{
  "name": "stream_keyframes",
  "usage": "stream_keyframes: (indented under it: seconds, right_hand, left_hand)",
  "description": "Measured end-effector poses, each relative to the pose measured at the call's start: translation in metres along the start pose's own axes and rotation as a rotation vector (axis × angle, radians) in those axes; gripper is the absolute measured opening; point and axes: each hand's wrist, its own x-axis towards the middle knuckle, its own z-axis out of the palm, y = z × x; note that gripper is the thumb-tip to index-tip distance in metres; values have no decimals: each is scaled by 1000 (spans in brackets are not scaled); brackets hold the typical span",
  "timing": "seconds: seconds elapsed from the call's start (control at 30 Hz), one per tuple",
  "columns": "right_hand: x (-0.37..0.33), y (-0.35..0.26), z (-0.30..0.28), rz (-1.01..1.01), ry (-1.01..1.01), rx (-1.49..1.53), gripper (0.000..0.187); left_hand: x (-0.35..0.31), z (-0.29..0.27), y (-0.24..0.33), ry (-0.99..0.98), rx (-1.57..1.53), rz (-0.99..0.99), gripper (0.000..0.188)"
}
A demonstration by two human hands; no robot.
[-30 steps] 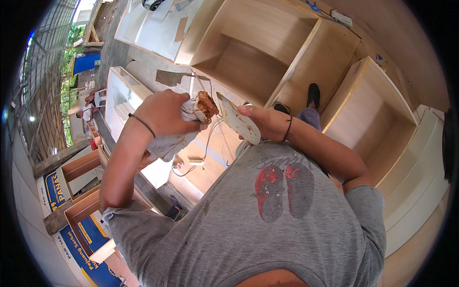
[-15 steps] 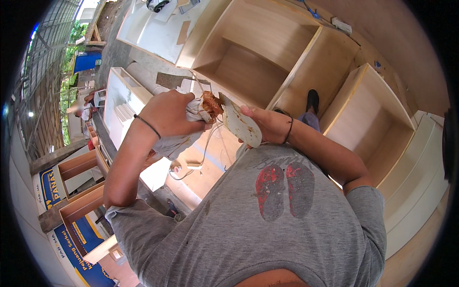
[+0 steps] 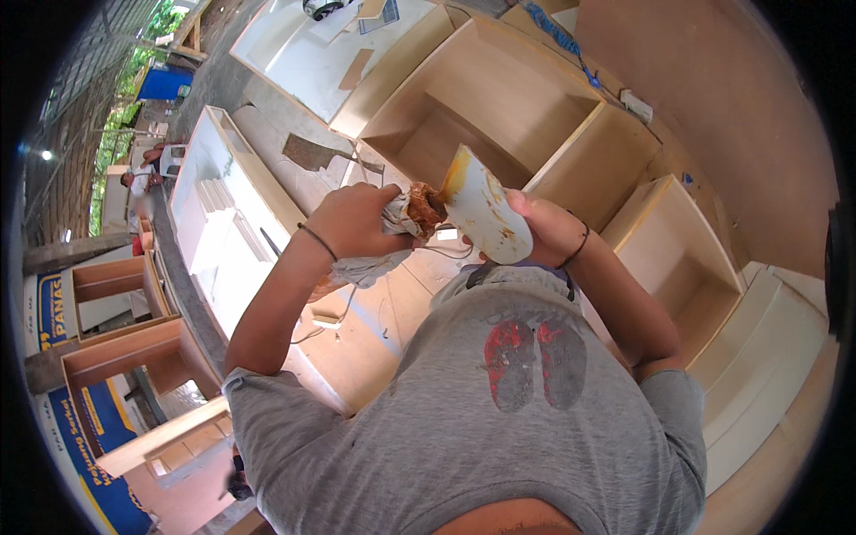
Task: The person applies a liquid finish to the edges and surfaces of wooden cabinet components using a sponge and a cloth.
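Observation:
My left hand [image 3: 352, 223] is closed round a crumpled whitish bag [image 3: 370, 267], its mouth coated with a sticky-looking orange-brown substance [image 3: 424, 209]. Between the thumb and fingers of my right hand [image 3: 546, 229] is a flat white spreader-like piece [image 3: 486, 214] with a rounded lower end and yellow-brown smears. Its upper edge carries wet yellow-brown stuff and is right beside the bag's mouth; I cannot tell whether they touch. Both hands are raised in front of my grey shirt. The bag's contents further down are hidden.
Ahead stands an open wooden cabinet box [image 3: 499, 98], with another box [image 3: 669, 241] at the right. A white-faced panel [image 3: 223, 205] and wooden frames [image 3: 116, 285] are at the left. A cable with a white power strip [image 3: 326, 321] lies below my hands. Far left, a person [image 3: 141, 181] sits.
The white piece has swung upward, and its smeared upper edge now shows beside the bag's mouth. Both hands appear further right in the view, which has itself shifted.

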Motion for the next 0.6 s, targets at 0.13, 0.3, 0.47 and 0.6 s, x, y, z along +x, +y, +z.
stream_keyframes:
  seconds: [0.13, 0.3, 0.47, 0.6]
  right_hand:
    - [-9, -16, 9, -38, -20, -129, 101]
    - [-12, -20, 17, -7, -49, -228, 111]
    - [-43, -1, -25, -258, -232, 222, 114]
    - [-85, -6, -53, -452, 79, 401, 124]
  left_hand:
    - [4, 26, -12, 82, -62, 62, 60]
    - [14, 48, -17, 121, -106, 64, 63]
    - [43, 96, -11, 181, -215, 63, 67]
    - [71, 175, -15, 275, -414, 76, 76]
